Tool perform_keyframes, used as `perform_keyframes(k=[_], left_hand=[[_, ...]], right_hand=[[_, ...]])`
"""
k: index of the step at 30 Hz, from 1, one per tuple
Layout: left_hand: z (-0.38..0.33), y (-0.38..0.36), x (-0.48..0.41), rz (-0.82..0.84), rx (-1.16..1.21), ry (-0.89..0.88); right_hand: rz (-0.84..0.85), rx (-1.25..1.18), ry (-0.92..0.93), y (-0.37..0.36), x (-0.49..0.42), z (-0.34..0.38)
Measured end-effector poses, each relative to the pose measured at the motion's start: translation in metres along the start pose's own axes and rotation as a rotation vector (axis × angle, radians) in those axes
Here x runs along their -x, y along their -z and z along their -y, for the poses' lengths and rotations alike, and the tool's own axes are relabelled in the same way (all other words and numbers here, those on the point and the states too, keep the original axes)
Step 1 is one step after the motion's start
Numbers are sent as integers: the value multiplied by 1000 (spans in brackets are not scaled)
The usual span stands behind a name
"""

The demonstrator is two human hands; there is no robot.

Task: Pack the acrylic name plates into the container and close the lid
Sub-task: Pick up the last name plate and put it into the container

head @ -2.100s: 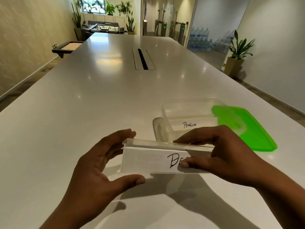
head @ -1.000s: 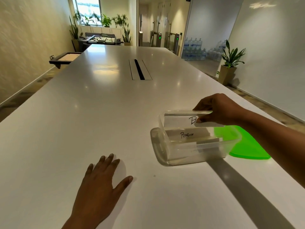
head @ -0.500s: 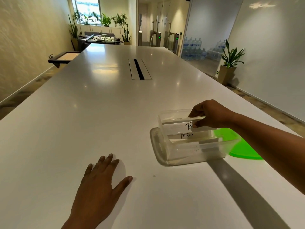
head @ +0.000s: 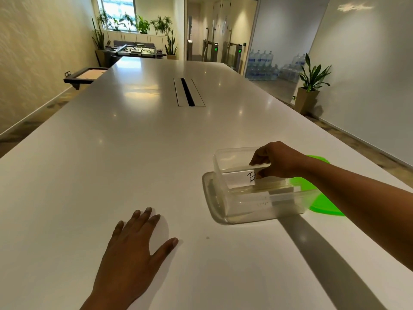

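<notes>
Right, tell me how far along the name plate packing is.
Mostly packed. The clear container already holds at least one plate low inside. The right hand grips another name plate, mostly down in the container. The left hand lies flat on the table. Left: release the plate and fit the green lid, which lies beside the container.

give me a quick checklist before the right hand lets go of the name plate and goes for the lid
1. Name plate inside container walls: ok.
2. Plate seated fully down: cannot tell; right hand pinches its top edge.
3. Plate top below the rim: not ok.
4. Green lid within reach, off the container at its right: ok.
5. Left hand flat on table, away from the container: ok.
6. More plates waiting outside: none visible.
</notes>
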State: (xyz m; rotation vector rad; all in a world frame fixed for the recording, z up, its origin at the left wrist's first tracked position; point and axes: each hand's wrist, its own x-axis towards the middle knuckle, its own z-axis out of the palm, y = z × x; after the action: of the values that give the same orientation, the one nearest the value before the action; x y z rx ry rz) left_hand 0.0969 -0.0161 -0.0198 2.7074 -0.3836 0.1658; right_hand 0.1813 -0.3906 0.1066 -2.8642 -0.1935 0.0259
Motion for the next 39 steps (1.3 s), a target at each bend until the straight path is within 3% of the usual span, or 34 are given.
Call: perform_keyframes(k=[21,28,34,39], left_hand=[[-5,5,0,26,-21,14],[-3,3,0,22,-10,11],[-4,2,-2,6,-16,-13],[-1,0,1,-3,-21,-8]], right_hand=[[3,-30,-32,-7,-6,-14],[-213,-134,-8,6,11,9],[-549,-547,58,-5,66,77],[-522,-639,177,-56,109,120]])
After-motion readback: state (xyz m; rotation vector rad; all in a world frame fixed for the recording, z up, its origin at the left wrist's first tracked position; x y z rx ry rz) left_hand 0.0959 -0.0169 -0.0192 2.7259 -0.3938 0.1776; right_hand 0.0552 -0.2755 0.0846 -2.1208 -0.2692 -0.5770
